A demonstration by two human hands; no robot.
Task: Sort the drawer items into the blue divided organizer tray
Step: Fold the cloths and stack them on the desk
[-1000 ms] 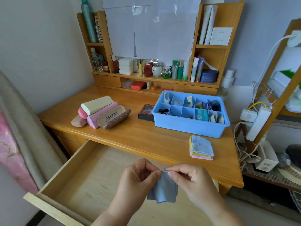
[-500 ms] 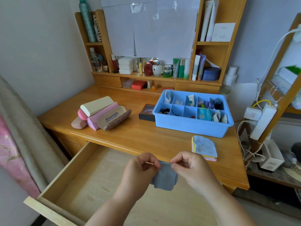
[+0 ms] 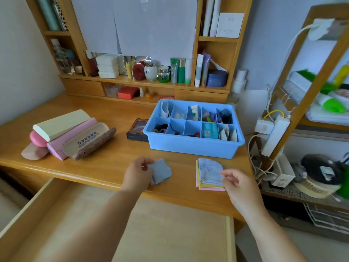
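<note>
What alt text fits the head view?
The left hand holds a small folded grey-blue cloth on the wooden desk; the right hand hovers by a stack of folded cloths before the blue divided organizer tray.

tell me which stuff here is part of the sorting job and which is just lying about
Part of the job:
- blue tray
- grey cloth, held by the left hand
- cloth stack, by the right hand
- open drawer

Just lying about:
- glasses cases
- dark box
- shelf bottles and jars
- power strip
</note>
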